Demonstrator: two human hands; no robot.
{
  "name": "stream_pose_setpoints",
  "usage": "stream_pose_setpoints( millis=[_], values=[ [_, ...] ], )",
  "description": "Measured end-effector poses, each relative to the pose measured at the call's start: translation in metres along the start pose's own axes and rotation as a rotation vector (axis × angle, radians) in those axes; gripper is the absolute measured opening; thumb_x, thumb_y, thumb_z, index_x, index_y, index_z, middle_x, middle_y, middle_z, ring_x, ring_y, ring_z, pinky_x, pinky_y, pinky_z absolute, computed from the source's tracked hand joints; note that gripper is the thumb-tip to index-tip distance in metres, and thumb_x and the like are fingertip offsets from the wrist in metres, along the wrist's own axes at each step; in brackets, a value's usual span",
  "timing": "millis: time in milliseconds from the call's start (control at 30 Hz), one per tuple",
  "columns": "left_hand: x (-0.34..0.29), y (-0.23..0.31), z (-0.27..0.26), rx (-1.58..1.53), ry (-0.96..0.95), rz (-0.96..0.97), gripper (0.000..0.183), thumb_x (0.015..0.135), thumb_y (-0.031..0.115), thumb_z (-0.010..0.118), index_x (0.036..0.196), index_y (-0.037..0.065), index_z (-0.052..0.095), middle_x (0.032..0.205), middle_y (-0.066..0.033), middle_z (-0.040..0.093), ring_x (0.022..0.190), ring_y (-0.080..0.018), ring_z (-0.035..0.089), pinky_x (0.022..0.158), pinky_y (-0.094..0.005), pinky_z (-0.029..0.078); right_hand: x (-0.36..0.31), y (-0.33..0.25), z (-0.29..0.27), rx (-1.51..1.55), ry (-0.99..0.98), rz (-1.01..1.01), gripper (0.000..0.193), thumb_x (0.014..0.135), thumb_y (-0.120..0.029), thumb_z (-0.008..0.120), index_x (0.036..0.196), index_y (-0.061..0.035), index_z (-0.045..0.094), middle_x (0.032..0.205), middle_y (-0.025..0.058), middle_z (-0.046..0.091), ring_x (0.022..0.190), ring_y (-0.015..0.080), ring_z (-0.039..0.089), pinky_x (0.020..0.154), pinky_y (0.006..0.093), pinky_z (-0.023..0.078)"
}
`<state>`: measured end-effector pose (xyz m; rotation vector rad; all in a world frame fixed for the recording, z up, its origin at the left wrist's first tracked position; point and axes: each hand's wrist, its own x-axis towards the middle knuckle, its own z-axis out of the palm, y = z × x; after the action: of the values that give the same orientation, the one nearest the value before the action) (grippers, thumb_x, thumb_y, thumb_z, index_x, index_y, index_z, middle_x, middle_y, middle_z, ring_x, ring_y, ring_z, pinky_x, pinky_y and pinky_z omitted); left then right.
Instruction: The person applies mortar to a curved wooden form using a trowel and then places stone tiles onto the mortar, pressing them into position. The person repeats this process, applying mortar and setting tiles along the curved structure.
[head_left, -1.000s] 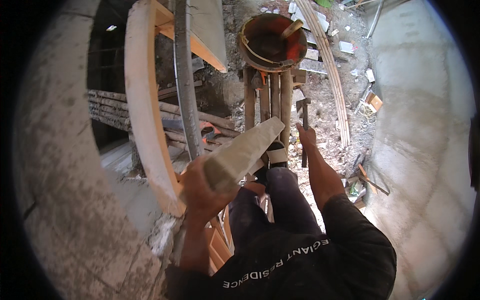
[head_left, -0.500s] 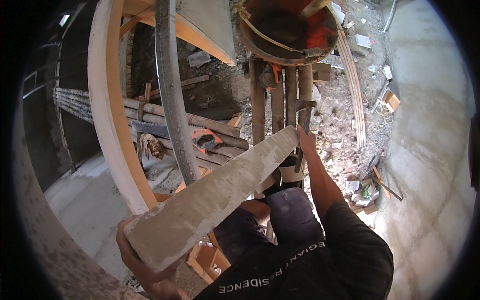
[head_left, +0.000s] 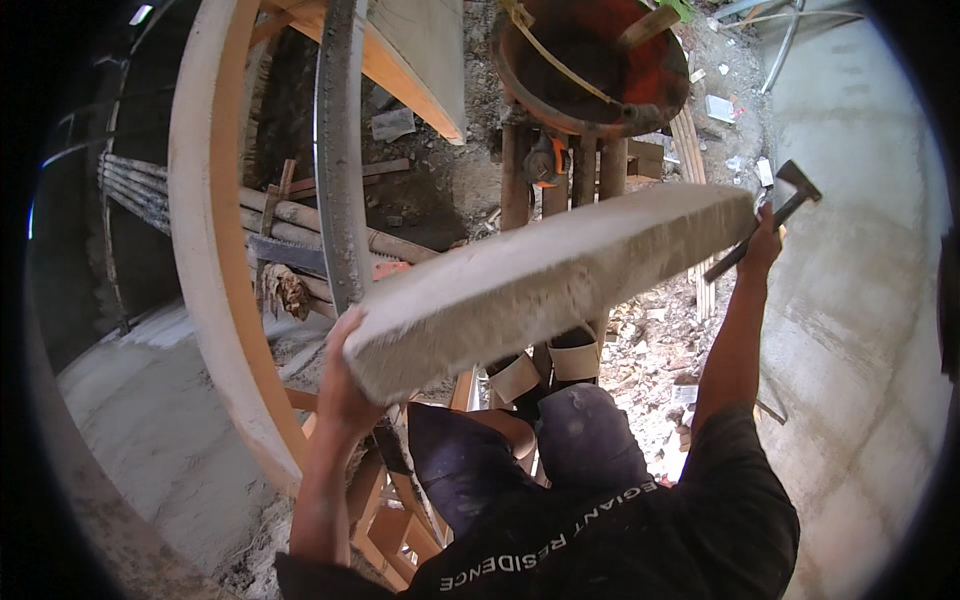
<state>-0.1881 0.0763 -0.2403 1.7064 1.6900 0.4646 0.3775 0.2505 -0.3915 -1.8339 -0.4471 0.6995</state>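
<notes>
A long pale grey concrete block (head_left: 550, 280) hangs in the air before me, tilted with its right end higher. My left hand (head_left: 345, 385) grips its near left end, thumb along the top edge and some fingers hidden beneath. At the far right end my right hand (head_left: 762, 245) holds the block's edge. The same hand is closed round a hammer (head_left: 793, 195), whose head sticks up past the block and whose handle points down to the left. Most of the right hand's fingers are hidden from view.
An orange-black bucket (head_left: 665, 118) with grey mix stands ahead on bamboo poles, an orange-and-black tape measure (head_left: 543, 160) below it. At left rise a curved timber frame (head_left: 210, 250) and a grey upright strip (head_left: 340, 150); behind lies a handsaw (head_left: 290, 254). A plastered wall (head_left: 850, 330) bounds the right; rubble covers the ground.
Both hands have lifted the block and carried it to the right, and it has turned to lie more level. The hammer has moved right with my right hand.
</notes>
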Motion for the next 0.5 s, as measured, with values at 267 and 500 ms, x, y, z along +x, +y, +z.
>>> stream_pose_setpoints(
  millis=[267, 500],
  values=[
    [0.045, -0.073, 0.097, -0.187, -0.074, -0.220, 0.102, 0.060, 0.007, 0.084, 0.139, 0.006, 0.020, 0.130, -0.0184, 0.044, 0.123, -0.0279, 0.045, 0.101, -0.0363, 0.038, 0.022, 0.009, 0.016, -0.170, 0.059, -0.092, 0.059, 0.083, -0.046, 0.063, 0.107, 0.0080, 0.060, 0.097, 0.0118, 0.061, 0.084, 0.0175, 0.057, 0.073, 0.0309, 0.045],
    [0.026, -0.090, 0.103, -0.355, -0.118, -0.336, 0.110, 0.063, 0.020, 0.085, 0.142, 0.003, 0.010, 0.129, -0.0230, 0.045, 0.123, -0.0297, 0.046, 0.102, -0.0370, 0.037, 0.015, -0.009, 0.027, -0.536, 0.081, -0.305, 0.055, 0.081, -0.048, 0.064, 0.101, 0.0026, 0.064, 0.094, 0.0144, 0.066, 0.086, 0.0250, 0.063, 0.076, 0.0372, 0.048]
  ],
)
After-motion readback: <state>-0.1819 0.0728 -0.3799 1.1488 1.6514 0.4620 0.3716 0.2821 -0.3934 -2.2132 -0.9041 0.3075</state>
